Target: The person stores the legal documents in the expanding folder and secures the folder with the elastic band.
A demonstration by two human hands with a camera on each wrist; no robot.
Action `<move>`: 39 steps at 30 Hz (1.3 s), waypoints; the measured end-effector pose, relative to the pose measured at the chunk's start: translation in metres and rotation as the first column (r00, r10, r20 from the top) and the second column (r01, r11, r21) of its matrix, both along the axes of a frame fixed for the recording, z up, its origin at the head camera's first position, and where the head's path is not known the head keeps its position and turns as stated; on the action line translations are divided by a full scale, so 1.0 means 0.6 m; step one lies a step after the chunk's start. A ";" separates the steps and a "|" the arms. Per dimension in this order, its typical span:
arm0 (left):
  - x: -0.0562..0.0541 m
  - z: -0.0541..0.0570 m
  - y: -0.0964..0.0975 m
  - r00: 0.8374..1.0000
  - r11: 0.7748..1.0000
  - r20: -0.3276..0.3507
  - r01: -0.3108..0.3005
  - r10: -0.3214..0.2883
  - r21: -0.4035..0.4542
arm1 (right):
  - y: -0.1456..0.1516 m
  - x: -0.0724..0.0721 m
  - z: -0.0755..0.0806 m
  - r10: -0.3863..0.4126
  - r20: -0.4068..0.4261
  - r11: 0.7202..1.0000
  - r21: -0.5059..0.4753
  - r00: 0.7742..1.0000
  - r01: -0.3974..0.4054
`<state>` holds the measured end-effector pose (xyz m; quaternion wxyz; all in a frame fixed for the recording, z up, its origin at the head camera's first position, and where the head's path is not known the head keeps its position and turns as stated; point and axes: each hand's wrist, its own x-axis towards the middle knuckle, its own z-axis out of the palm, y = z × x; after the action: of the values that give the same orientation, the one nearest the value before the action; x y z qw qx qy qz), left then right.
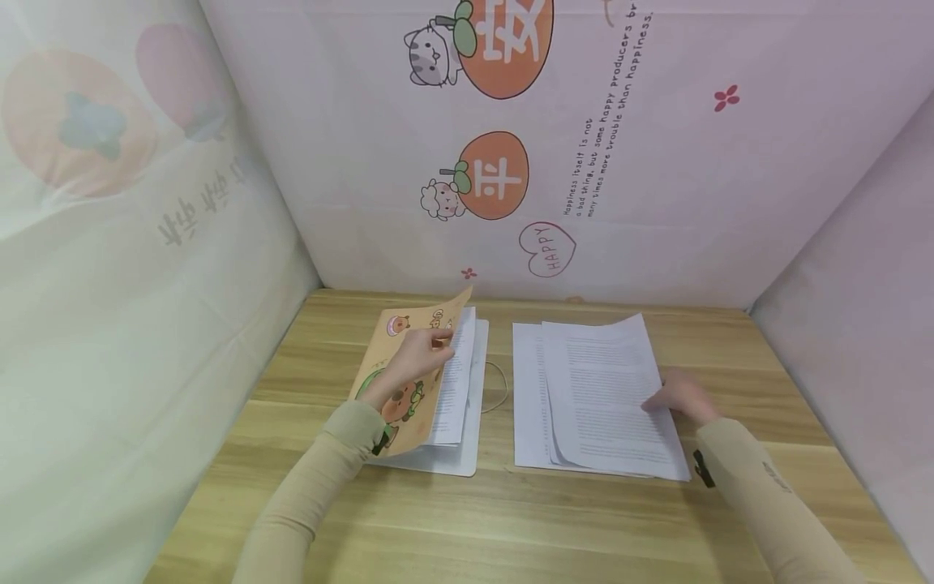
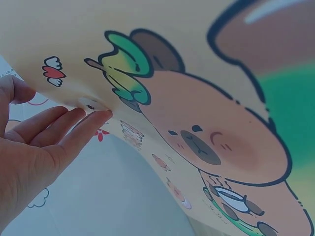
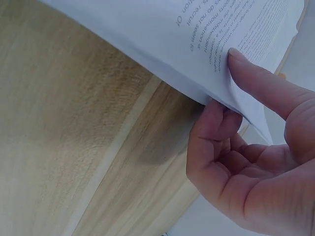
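An orange folder [image 1: 390, 341] with a cartoon capybara print lies at the left, its cover raised and tilted. My left hand [image 1: 419, 354] holds the free edge of that cover. In the left wrist view, the fingertips [image 2: 104, 116] are at the edge beside a small round button [image 2: 91, 104]. Printed sheets [image 1: 456, 389] show inside the folder. To the right lies a stack of printed papers [image 1: 609, 397], with its top sheets shifted sideways. At the stack's right edge my right hand [image 1: 682, 395] grips the sheets, thumb [image 3: 256, 81] on top and curled fingers beneath.
A thin elastic loop [image 1: 505, 385] sticks out from the folder's right side, between it and the papers. Both lie on a wooden table [image 1: 511, 527]. White printed cloth [image 1: 642, 203] stands along the back, with more cloth at both sides.
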<state>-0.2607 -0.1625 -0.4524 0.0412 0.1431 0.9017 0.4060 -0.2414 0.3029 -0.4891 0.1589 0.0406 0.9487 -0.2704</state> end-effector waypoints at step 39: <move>0.004 0.001 0.003 1.000 1.000 0.002 -0.006 0.006 -0.008 | 0.014 0.009 0.031 0.076 0.004 0.997 0.007 0.997 -0.076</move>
<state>-0.2580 -0.1608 -0.4520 0.0413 0.1401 0.9036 0.4027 -0.2359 0.3114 -0.4706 0.1705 0.0057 0.9502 -0.2608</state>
